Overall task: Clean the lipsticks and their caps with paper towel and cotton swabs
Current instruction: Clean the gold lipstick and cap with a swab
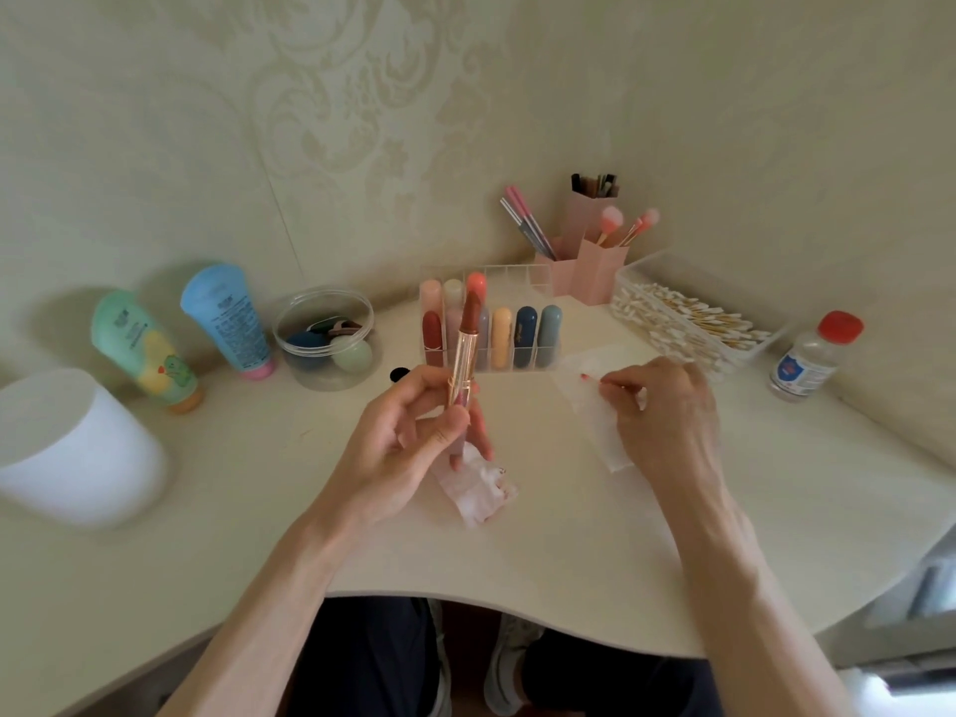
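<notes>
The lipstick [468, 344], uncapped and twisted up, stands nearly upright above the bench [258, 483] in the left hand [408, 432], whose grip is closed round its gold tube. The right hand [667, 406] pinches in its grip a red-tipped cotton swab [600, 381] over a flat paper towel [595, 426]. A crumpled towel [478, 491] lies on the bench beneath the left hand.

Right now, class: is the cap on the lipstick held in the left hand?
No: the lipstick gripped by the left hand shows its bare reddish-brown bullet above the gold tube.
</notes>
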`<state>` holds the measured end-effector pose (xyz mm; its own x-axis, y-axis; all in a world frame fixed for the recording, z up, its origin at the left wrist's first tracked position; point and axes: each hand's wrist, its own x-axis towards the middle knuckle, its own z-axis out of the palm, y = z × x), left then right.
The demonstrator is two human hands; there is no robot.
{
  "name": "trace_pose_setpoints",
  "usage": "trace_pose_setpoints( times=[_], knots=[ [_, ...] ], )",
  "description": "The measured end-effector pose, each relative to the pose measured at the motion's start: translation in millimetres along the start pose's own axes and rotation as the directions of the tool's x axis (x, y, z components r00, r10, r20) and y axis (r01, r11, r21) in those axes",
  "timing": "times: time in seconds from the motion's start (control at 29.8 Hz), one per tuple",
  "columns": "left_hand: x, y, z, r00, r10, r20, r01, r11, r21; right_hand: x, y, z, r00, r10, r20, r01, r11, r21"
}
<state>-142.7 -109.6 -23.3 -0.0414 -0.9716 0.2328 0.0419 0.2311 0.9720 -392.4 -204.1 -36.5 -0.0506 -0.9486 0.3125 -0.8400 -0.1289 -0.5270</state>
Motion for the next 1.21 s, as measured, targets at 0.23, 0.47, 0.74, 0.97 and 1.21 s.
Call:
trace_pose_setpoints(
  times=[0.23, 0.47, 0.74, 0.97, 1.21],
  knots=[
    [7, 6, 11, 0.997, -0.078, -0.011, 0.077, 0.995, -0.060, -3, -8, -1, 0.999, 0.015, -0.037, -0.017, 0.999, -0.038],
    [17, 5, 28, 0.993, -0.096, -0.062, 0.087, 0.987, -0.133, -17, -44, -12, 0.958, -0.245, 0.151, 0.097, 0.768, 0.633],
    [15, 7, 27, 0.993, -0.096, -0.076, 0.084, 0.986, -0.146, -30, -53, 0, 0.837, -0.477, 0.268, 0.071, 0.581, 0.811],
    [9, 7, 8, 0.981, -0.037, -0.191, 0.008, 0.989, -0.149, -30, -50, 6, 0.833, -0.468, 0.295, 0.102, 0.654, 0.750],
    [2, 6, 3, 0.945, -0.008, -0.326, -0.036, 0.991, -0.129, -34, -55, 6, 0.795, -0.506, 0.334, 0.155, 0.703, 0.694]
  ],
)
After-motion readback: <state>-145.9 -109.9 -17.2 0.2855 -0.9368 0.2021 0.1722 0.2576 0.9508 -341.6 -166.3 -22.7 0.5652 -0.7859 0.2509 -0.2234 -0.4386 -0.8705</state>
